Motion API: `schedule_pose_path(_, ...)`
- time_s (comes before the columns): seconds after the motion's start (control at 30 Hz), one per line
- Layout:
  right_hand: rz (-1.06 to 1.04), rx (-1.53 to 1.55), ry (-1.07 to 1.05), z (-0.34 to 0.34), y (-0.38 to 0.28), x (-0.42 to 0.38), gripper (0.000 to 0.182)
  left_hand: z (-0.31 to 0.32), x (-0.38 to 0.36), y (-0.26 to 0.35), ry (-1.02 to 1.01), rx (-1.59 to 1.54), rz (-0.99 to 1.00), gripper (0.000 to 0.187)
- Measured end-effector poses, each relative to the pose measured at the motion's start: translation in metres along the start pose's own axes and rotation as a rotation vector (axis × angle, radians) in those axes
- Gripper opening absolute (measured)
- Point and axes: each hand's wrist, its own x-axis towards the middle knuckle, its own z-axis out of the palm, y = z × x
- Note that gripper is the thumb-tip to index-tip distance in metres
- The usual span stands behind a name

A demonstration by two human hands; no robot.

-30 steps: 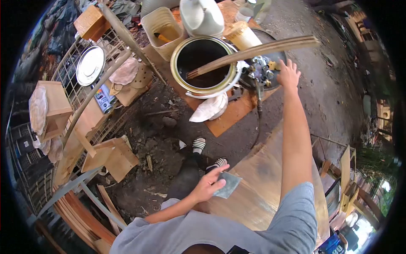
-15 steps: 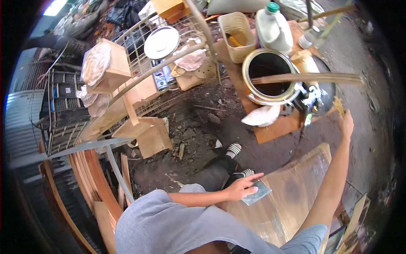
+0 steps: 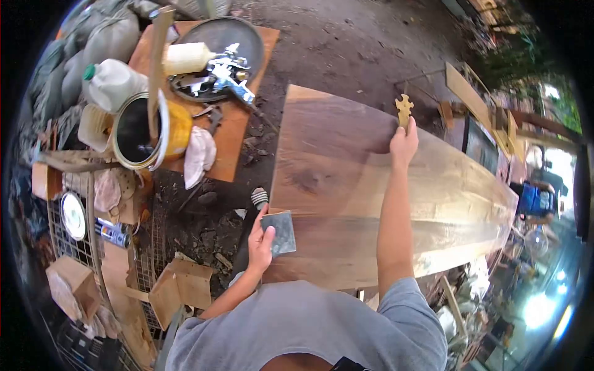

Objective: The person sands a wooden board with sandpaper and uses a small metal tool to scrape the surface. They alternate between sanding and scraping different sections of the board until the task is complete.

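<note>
My left hand (image 3: 260, 246) is closed on a dark grey square of sandpaper (image 3: 282, 234), thumb on top and fingers beneath. It is at the near left edge of a wide wooden tabletop (image 3: 328, 142) with dark and pale grain. My right hand (image 3: 404, 145) is stretched out above the tabletop's far side. It grips a flat brass-coloured notched wrench (image 3: 404, 111), whose wider end points away from me.
At the upper left, an orange board (image 3: 263, 59) carries a round black tray (image 3: 244, 36) with a spray gun (image 3: 229, 75), and an open yellow can (image 3: 179, 127) with a stick in it. A white jug (image 3: 114, 85) stands beyond. Wooden frames and a person (image 3: 537, 201) appear at right.
My view has turned right, so the can and board now sit at the left and more tabletop shows. My right hand has carried the wrench from beside the tray to above the tabletop.
</note>
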Motion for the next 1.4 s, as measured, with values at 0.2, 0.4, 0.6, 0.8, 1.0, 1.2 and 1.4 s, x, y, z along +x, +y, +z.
schedule_pose_path(0.2,0.031,-0.35,0.009,0.002,-0.046,-0.021,0.05,-0.002,0.002,-0.002,-0.011,0.041,-0.006,0.04)
schedule_pose_path(0.4,0.137,-0.422,0.003,0.002,-0.052,-0.019,0.048,-0.001,0.003,0.004,-0.017,0.034,-0.035,0.041)
schedule_pose_path(0.6,0.201,-0.146,-0.004,0.008,-0.045,-0.001,0.043,-0.001,0.003,0.004,-0.027,-0.041,-0.051,0.042)
schedule_pose_path(0.8,0.247,-0.123,0.009,0.011,-0.06,-0.005,0.044,-0.003,0.004,0.003,-0.026,-0.036,-0.065,0.042)
schedule_pose_path(1.0,0.232,-0.123,0.03,0.03,-0.078,-0.021,0.043,-0.002,0.005,0.004,-0.047,-0.035,-0.066,0.042)
schedule_pose_path(1.2,0.271,-0.119,0.027,0.021,-0.08,-0.016,0.041,0.0,0.005,0.014,-0.051,0.055,0.018,0.041)
schedule_pose_path(1.4,0.18,-0.17,0.004,0.034,-0.095,-0.03,0.04,-0.002,0.004,0.008,-0.044,-0.076,-0.088,0.039)
